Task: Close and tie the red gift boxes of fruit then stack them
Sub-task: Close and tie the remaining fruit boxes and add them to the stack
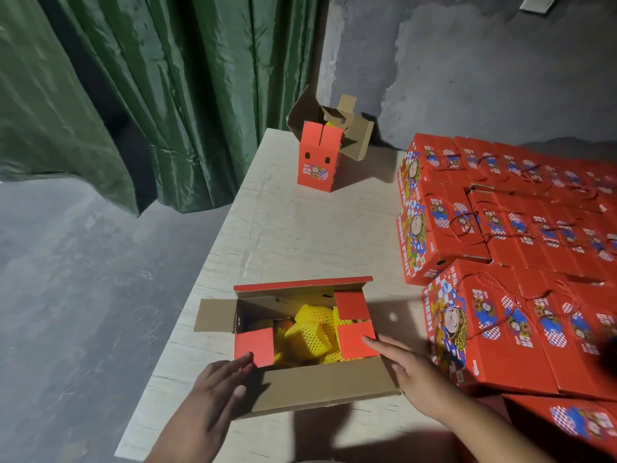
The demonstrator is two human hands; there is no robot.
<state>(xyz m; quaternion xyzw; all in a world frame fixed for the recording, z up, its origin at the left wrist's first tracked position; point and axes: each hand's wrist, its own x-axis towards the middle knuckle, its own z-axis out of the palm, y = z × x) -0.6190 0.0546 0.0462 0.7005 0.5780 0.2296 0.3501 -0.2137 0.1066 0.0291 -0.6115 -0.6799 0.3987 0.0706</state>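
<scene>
An open red gift box (310, 389) lies on the table in front of me, its brown flaps spread. Fruit in yellow foam nets (310, 332) shows inside. My left hand (217, 392) lies flat at the box's near left corner, fingertips touching the small red left flap (253, 345). With straight fingers, my right hand (405, 365) touches the red right flap (355, 339). A second open red box (315, 162) stands upright at the table's far end. Closed, tied red boxes (494, 329) are stacked on the right.
The pale wooden table (293, 235) has its left edge beside a grey concrete floor (83, 279). A green curtain (150, 95) hangs at the back left, and a grey wall (467, 78) stands behind the stacks.
</scene>
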